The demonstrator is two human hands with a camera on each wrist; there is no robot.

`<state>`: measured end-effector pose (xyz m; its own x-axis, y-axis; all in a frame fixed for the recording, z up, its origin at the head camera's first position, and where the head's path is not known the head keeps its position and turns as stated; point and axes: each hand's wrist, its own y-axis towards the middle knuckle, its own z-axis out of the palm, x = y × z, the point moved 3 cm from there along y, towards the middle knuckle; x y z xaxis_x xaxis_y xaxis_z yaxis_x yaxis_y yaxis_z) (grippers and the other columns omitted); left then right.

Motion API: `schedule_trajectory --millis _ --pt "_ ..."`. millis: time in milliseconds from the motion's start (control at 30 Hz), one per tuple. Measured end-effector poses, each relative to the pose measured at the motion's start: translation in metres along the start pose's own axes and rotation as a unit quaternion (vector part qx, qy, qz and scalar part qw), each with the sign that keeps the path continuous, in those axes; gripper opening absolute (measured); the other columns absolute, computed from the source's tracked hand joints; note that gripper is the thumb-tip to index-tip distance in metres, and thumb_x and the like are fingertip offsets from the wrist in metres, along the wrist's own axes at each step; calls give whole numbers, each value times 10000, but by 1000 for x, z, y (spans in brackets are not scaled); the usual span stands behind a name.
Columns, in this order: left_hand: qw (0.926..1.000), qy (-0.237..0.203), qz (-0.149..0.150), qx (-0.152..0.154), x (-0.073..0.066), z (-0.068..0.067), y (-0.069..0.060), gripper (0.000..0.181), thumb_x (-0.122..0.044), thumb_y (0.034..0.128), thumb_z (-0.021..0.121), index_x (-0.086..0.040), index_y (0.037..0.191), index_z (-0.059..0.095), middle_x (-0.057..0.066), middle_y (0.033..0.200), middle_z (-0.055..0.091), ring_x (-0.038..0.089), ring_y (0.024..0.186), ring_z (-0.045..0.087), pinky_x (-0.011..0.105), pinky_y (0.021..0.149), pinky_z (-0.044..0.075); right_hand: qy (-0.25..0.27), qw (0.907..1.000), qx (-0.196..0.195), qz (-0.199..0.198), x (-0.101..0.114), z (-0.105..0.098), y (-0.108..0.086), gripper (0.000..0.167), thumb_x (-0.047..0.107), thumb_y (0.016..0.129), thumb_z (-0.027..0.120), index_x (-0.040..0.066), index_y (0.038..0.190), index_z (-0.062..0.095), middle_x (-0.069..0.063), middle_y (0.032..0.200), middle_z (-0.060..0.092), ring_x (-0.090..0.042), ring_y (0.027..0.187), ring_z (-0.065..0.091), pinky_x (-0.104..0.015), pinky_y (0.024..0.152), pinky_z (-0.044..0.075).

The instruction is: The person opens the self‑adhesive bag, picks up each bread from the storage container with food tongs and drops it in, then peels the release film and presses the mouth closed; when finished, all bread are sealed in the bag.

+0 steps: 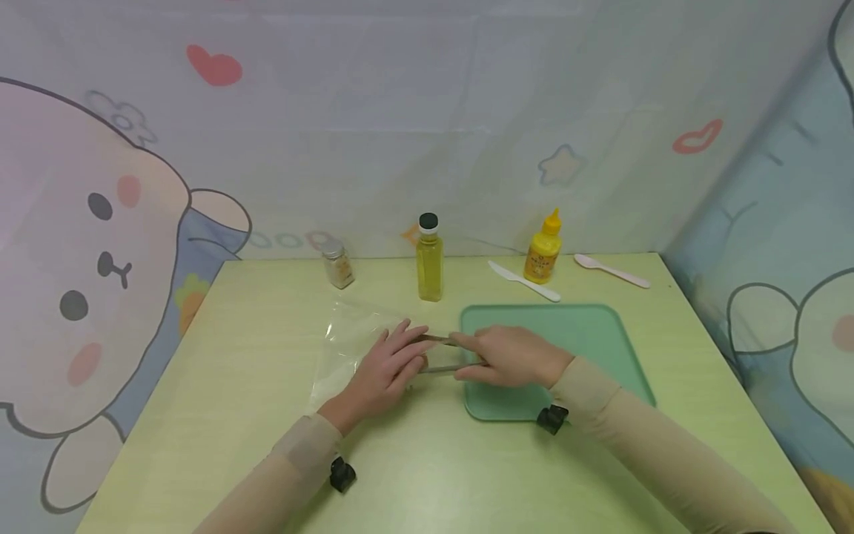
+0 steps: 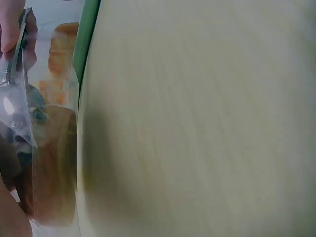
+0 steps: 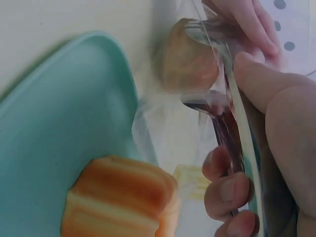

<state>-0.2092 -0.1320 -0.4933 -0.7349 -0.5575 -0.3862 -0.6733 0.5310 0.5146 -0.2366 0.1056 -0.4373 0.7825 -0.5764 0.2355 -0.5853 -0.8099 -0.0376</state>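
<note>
My right hand (image 1: 517, 357) grips metal tongs (image 3: 240, 116), thumb on one arm and fingers curled round the other. Their tips reach toward a brown bread roll (image 3: 190, 66) seen through a clear plastic bag (image 1: 340, 343). My left hand (image 1: 385, 368) holds the bag beside the tong tips, several fingers spread over it; its thumb is mostly hidden. Another browned bread piece (image 3: 116, 195) shows at the green tray (image 3: 74, 94) in the right wrist view; the hands hide it from the head view. Through the plastic, the left wrist view shows the brown roll (image 2: 57, 163).
Along the back stand a small shaker jar (image 1: 338, 265), an oil bottle (image 1: 430, 259) with a black cap, and a yellow squeeze bottle (image 1: 543, 248). A white plastic knife (image 1: 523, 281) and a pale spoon (image 1: 612, 271) lie there. A printed cloth backdrop (image 1: 373, 133) hangs behind the table.
</note>
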Motion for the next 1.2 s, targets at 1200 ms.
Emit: schedule_trajectory --millis 1200 --pt "10000 -20 -90 7 -9 -2 4 363 -171 1088 535 -194 1424 669 130 1506 590 511 1466 426 863 1087 245 -662 9978 -35 94 11 14 13 855 637 931 691 147 1593 463 40 835 531 -105 590 471 -307 505 446"
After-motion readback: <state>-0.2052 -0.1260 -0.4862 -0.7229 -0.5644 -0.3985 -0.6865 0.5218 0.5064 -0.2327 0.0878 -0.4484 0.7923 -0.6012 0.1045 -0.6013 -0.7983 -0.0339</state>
